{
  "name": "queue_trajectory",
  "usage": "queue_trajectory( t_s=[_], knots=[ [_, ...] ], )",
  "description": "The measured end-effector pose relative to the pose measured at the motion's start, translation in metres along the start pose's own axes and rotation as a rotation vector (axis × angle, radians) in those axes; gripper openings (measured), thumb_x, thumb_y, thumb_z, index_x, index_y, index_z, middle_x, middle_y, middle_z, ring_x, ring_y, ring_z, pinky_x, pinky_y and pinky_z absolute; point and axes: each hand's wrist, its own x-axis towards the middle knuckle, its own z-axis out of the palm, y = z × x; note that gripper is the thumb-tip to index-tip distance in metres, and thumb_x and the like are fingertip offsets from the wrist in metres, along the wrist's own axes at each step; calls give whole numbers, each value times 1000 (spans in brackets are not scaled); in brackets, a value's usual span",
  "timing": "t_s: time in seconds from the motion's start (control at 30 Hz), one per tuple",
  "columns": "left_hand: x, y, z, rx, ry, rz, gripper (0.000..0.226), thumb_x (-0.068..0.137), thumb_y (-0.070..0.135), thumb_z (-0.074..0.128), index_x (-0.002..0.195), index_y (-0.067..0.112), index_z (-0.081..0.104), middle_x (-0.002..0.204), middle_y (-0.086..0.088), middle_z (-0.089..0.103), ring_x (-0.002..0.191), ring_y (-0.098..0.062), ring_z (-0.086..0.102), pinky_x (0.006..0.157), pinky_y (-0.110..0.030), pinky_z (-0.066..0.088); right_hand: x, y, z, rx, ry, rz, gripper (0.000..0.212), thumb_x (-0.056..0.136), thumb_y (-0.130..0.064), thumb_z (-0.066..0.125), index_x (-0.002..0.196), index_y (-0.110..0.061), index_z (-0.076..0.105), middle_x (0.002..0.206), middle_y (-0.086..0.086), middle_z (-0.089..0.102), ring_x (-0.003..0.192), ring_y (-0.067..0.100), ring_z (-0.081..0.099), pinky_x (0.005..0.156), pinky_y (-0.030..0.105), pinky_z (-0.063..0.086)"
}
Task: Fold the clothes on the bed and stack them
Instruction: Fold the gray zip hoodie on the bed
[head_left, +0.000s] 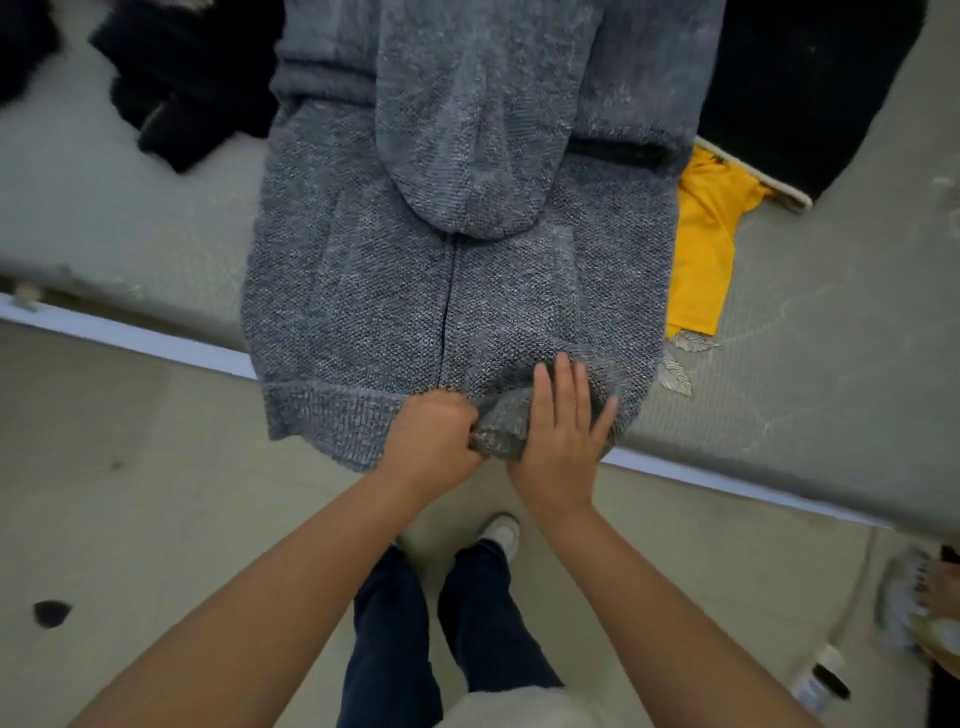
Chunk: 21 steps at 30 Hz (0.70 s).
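Observation:
A grey knitted hooded cardigan (363, 291) lies spread on the bed (104, 208), hood folded down over its back, hem hanging over the near edge. My left hand (434, 431) grips a bunched part of the hem in a fist. My right hand (563, 421) lies beside it with straight fingers, pressing on the same bunched hem. A yellow garment (706, 239) lies to the right, partly under the cardigan.
Dark clothes (176, 78) are heaped at the back left of the bed and a black cloth (800, 78) lies at the back right. My legs and a white shoe (501, 530) stand on the pale floor below. Small items lie on the floor at right (826, 680).

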Motion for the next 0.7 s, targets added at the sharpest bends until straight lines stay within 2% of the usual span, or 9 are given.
queue_trajectory(
  t_s=[0.07, 0.1, 0.13, 0.2, 0.3, 0.37, 0.5, 0.63, 0.7],
  knots=[
    [-10, -8, 6, -87, 127, -35, 18, 60, 5, 75, 66, -3, 61, 79, -20, 64, 80, -36, 61, 67, -36, 44, 12, 3, -3, 16, 70, -117, 56, 50, 5, 82, 103, 7, 65, 112, 25, 63, 104, 46, 57, 81, 70, 36],
    [-15, -12, 12, -101, 186, -87, 25, 57, 3, 78, 77, -3, 65, 93, -22, 65, 93, -39, 61, 76, -44, 47, 15, 8, -6, 17, 95, -190, 52, 52, 11, 78, 101, 10, 65, 110, 26, 63, 103, 47, 58, 81, 69, 37],
    [-17, -17, 20, -127, 217, -163, 39, 59, 3, 79, 94, -3, 65, 112, -24, 60, 110, -41, 54, 90, -50, 43, 18, 13, -10, 17, 104, -246, 49, 52, 16, 72, 101, 12, 64, 108, 27, 63, 101, 49, 57, 81, 68, 37],
    [-19, -26, 34, -206, 216, -346, 63, 68, 3, 73, 126, 0, 49, 139, -19, 40, 133, -35, 31, 109, -48, 23, 19, 25, -19, 11, 85, -291, 54, 47, 22, 63, 100, 17, 62, 107, 32, 62, 100, 53, 56, 83, 66, 34],
    [-19, -48, 42, -287, 317, -488, 65, 71, -7, 65, 132, -3, 42, 141, -21, 38, 133, -37, 31, 108, -49, 22, 19, 43, -32, 24, 21, -240, 72, 34, 33, 64, 105, 18, 59, 111, 35, 57, 102, 57, 52, 86, 63, 27],
    [-20, -66, 37, -266, 367, -536, 59, 74, -10, 60, 130, -3, 44, 140, -25, 37, 133, -41, 29, 106, -52, 21, 21, 48, -39, 57, -28, -201, 73, 41, 34, 63, 112, 17, 55, 119, 36, 52, 109, 57, 47, 90, 62, 26],
    [-12, -94, 17, -223, 326, -375, 42, 77, -12, 54, 118, -5, 58, 134, -31, 42, 129, -50, 30, 104, -56, 22, 21, 49, -38, 67, -94, -224, 72, 43, 35, 58, 113, 18, 53, 119, 38, 50, 109, 57, 46, 91, 61, 25],
    [-25, -112, -5, -135, 105, -178, 59, 67, -29, 45, 121, -9, 52, 134, -29, 42, 130, -43, 34, 111, -41, 12, 10, 53, -28, 25, -226, -185, 76, 54, 30, 58, 126, 10, 46, 133, 30, 43, 126, 47, 37, 107, 46, 12],
    [-51, -125, -15, -34, 21, -120, 62, 64, -31, 43, 122, -11, 50, 132, -31, 42, 127, -46, 37, 111, -42, 12, -6, 49, -19, -77, -228, -243, 80, 48, 27, 66, 125, 10, 47, 129, 31, 47, 121, 48, 43, 103, 51, 15]
  ],
)
